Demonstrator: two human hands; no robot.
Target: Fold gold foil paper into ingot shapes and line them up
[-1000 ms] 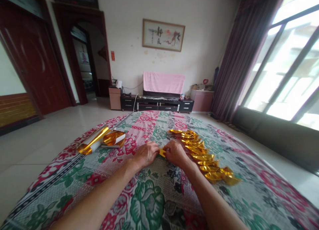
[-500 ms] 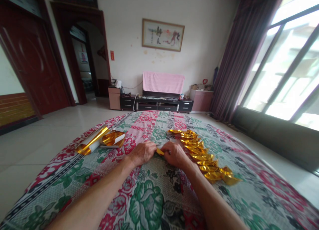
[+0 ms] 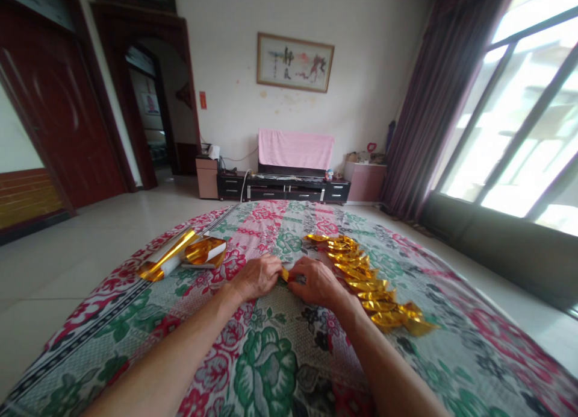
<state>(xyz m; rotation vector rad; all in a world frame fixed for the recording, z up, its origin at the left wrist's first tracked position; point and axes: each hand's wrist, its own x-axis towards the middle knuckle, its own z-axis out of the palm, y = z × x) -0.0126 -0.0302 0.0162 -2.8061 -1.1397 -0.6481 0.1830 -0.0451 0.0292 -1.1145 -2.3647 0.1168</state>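
Observation:
Between my two hands, over the middle of the cloth, is a small piece of gold foil paper (image 3: 285,275), mostly hidden by fingers. My left hand (image 3: 258,276) is closed on its left end. My right hand (image 3: 313,281) pinches the other end, knuckles up. Just right of my right hand lies a row of folded gold foil ingots (image 3: 361,272), overlapping one another and running toward the near right. Off to the left rest a curled roll of gold foil paper (image 3: 169,255) with a white back and a smaller curled stack of foil sheets (image 3: 205,251).
A flowered cloth (image 3: 266,375) in green, red and grey covers the round table. Beyond it stand a low black cabinet (image 3: 282,191) and a pink cloth (image 3: 295,149) draped over a screen. A purple curtain (image 3: 445,103) hangs by the window at right.
My right hand has shifted slightly left, closer to my left hand, and less of the gold foil paper shows between them. The foil ingots and rolls stay where they were.

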